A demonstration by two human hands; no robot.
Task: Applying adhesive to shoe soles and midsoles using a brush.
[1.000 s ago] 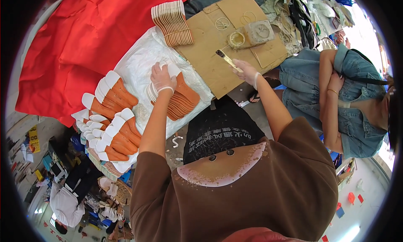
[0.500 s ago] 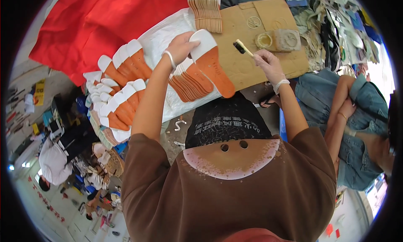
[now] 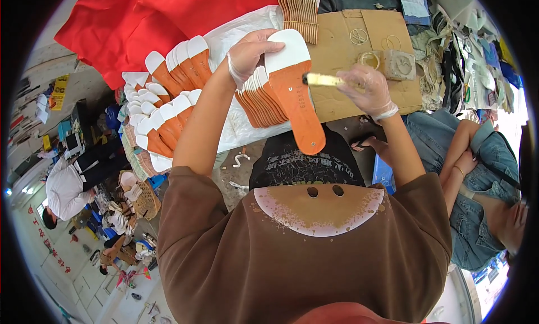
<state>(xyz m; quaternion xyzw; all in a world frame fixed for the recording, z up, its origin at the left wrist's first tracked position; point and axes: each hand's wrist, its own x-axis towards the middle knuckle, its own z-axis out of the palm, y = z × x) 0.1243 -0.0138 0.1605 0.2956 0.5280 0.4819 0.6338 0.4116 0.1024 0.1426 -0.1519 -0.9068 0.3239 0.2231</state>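
A big red cloth (image 3: 123, 32) spread beyond the left hand (image 3: 250, 54), with a white sheet (image 3: 230, 127) below that hand and brown cardboard (image 3: 342, 96) around and beyond the right hand (image 3: 365, 88). To the left hand's left I saw a heap of orange-and-white insoles (image 3: 188, 63); just below it, a neat insole stack (image 3: 258, 102). One insole (image 3: 297, 96) hung between the hands, its white end pinched under the gloved left thumb. The gloved right hand gripped a pale-handled brush (image 3: 325, 80), dark tip at the insole's right edge; contact I couldn't tell. Past the right fingers stood a small round pot (image 3: 362, 63).
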